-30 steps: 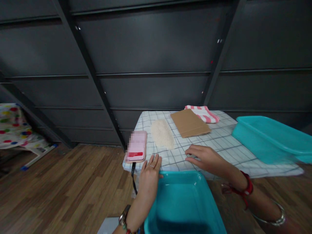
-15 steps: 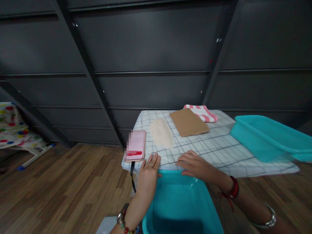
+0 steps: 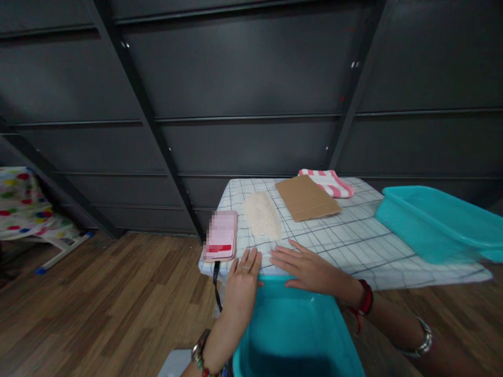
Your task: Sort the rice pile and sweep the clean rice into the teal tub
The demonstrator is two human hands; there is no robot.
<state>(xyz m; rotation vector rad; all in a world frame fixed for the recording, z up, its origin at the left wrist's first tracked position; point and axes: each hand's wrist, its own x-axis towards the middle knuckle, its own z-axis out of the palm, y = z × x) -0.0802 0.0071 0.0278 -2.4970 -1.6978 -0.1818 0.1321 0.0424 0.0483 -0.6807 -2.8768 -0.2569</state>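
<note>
My left hand (image 3: pixel 244 277) lies open at the table's front edge, fingers stretched forward on the checked cloth (image 3: pixel 353 248) and thumb near the rim of a teal basin (image 3: pixel 298 314). To its right, my right hand (image 3: pixel 304 266) is open too, its fingers spread flat toward the left over the cloth. Just beyond both hands is a patch of pale grains that look like rice (image 3: pixel 262 214). The basin sits below and against the table edge, and its inside shows no contents. Neither hand holds anything.
A pink phone (image 3: pixel 221 235) with a black cable lies at the left edge. Behind the grains are a cardboard piece (image 3: pixel 307 198) and a pink-striped towel (image 3: pixel 332 183). Another teal basin (image 3: pixel 444 222) stands at the right. A dark panelled wall (image 3: pixel 243 78) rises behind.
My right hand has moved left, closer to my left hand, with its fingers now spread flatter. My left hand stays nearly in place. The view has shifted slightly.
</note>
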